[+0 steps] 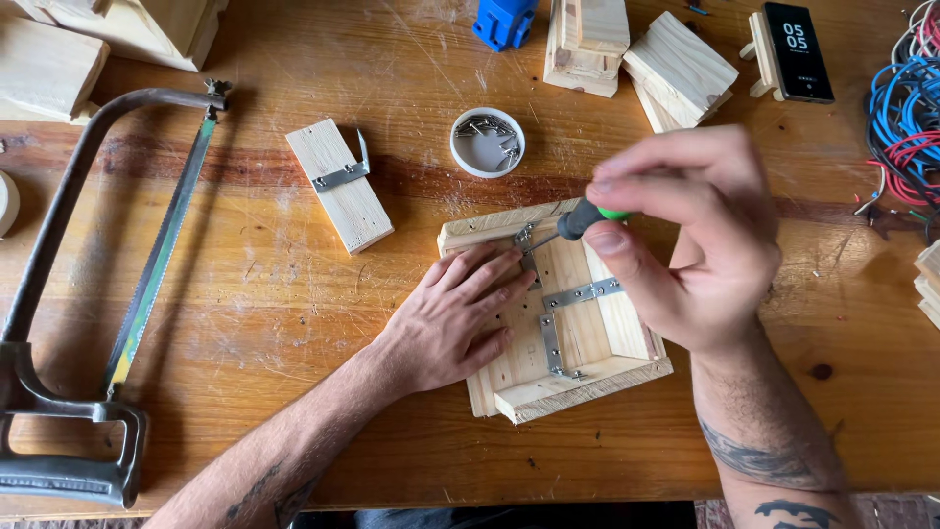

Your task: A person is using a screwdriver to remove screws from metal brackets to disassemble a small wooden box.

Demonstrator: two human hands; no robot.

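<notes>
We note the left hand (452, 318) with fingers spread flat on the wooden box (553, 313); the right hand (685, 235) has its fingers pinched around the screwdriver (580, 219).

— The screwdriver (580, 219) is mostly swallowed by the right hand (685, 240); only a dark collar, a sliver of green and a thin shaft can be seen. The tip, and whatever it meets at the corner bracket (525, 236), is too small to be made out.

— And part of the wooden frame (558, 313) is covered by the left hand (455, 318); what lies under the palm cannot be told.

— At the edges, the hacksaw (88, 294) handle is cut off at the left, and the wires (906, 108) are clipped at the right.

— The blue object (504, 20) is cropped by the top edge. The contents of the white lid (487, 142) are seen as a small metallic tangle, uncountable.
</notes>
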